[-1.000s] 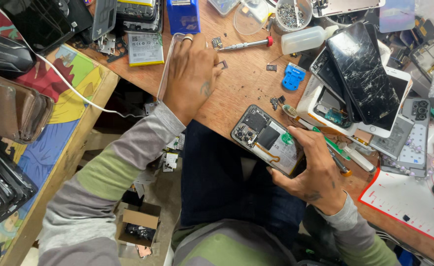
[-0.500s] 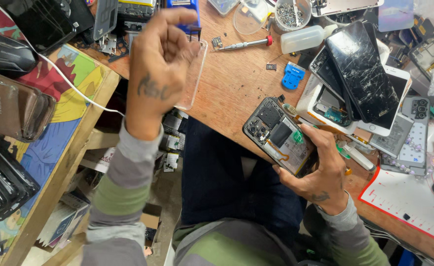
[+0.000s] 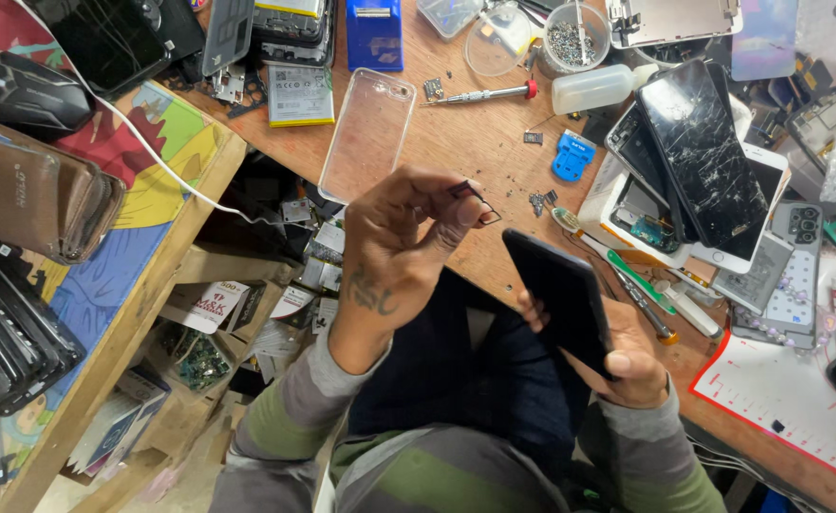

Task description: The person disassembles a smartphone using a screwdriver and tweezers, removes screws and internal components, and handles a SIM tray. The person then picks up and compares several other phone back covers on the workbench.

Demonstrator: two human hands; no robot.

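Note:
My left hand (image 3: 403, 249) is raised over the bench edge and pinches a small dark card tray (image 3: 476, 201) between thumb and fingertips. My right hand (image 3: 617, 359) grips a black phone (image 3: 563, 299), tilted with its dark face toward me, just right of the tray. A clear phone case (image 3: 366, 133) lies flat on the wooden bench (image 3: 475, 133) beyond my left hand.
A cracked black phone (image 3: 698, 152) tops a stack of phones at right. A red-capped screwdriver (image 3: 484, 94), a small white bottle (image 3: 596, 92), a blue tool (image 3: 572, 156), a screw dish (image 3: 570, 38) and a battery (image 3: 299, 93) lie at the back. A brown wallet (image 3: 33, 199) sits at left.
My left hand set the clear case down on the bench and now pinches a small tray. My right hand turned the phone over, from its open back to its dark face.

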